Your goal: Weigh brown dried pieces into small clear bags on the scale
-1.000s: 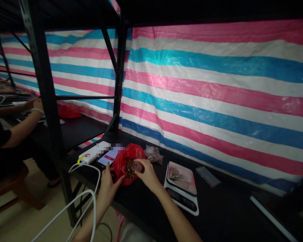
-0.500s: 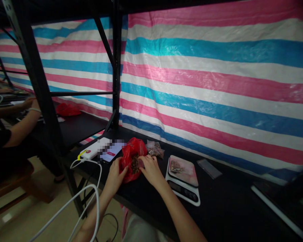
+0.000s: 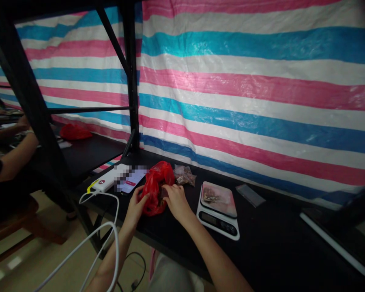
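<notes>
A red plastic bag (image 3: 153, 190) stands crumpled on the black table, its side folded over the small brownish pieces in its mouth. At its left side my left hand (image 3: 136, 204) is closed on the plastic, thumb toward me. My right hand (image 3: 177, 201) reaches into the bag's right side with fingers bent together; the fingertips and whatever they hold are hidden. To the right is a white kitchen scale (image 3: 218, 211), bearing a small clear bag (image 3: 211, 195) with brownish contents. Behind my right hand lie filled clear bags (image 3: 185, 175).
A flat clear bag (image 3: 251, 195) lies right of the scale. Left of the red bag are a phone (image 3: 132, 182) and a white power bank (image 3: 111, 178) with a looping cable (image 3: 118, 235). A black rack post (image 3: 132, 81) rises behind. A co-worker's arm (image 3: 18, 156) shows at far left.
The red bag's side has folded over its mouth, covering most of the brown pieces seen before. Both hands stay at the bag. The view has shifted slightly.
</notes>
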`<state>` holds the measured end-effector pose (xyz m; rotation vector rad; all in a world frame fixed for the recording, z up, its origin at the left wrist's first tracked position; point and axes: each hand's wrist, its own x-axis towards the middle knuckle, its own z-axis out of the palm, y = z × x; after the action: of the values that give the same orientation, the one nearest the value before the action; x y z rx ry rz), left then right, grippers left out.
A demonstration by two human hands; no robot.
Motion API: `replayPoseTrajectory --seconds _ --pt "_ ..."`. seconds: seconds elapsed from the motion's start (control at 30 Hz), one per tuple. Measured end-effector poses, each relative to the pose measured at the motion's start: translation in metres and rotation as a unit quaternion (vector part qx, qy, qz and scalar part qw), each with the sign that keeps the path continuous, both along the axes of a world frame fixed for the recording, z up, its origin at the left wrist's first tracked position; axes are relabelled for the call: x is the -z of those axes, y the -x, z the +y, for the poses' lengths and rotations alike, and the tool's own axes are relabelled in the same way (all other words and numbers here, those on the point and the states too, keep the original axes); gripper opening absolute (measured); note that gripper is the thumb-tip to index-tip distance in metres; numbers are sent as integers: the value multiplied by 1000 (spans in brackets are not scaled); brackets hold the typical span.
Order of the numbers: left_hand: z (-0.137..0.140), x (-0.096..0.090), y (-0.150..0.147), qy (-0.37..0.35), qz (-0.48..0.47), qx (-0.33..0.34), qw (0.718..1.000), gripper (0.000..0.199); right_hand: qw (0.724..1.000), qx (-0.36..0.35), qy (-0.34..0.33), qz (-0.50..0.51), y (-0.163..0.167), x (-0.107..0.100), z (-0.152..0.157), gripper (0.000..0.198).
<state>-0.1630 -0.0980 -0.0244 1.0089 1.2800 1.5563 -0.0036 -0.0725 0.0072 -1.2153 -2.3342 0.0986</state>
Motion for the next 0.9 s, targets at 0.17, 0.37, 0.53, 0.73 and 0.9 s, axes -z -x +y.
replayPoseTrajectory --seconds 0.17,0.37,0.53,0.73,0.9 --pt "-3 -5 -2 -3 -59 48 997 53 1000 -3 6 23 1 6 4 34" --pt "1 0 0 -7 -90 27 996 52 998 -7 18 60 1 9 5 34" --pt "3 1 -1 -17 -102 0 995 49 996 -7 41 73 2 9 5 35" --pt "2 4 -8 -74 -96 -5 993 43 995 -9 48 85 4 12 5 36" --pt "6 12 -5 -44 -129 -71 988 40 997 -28 37 67 1 6 1 35"
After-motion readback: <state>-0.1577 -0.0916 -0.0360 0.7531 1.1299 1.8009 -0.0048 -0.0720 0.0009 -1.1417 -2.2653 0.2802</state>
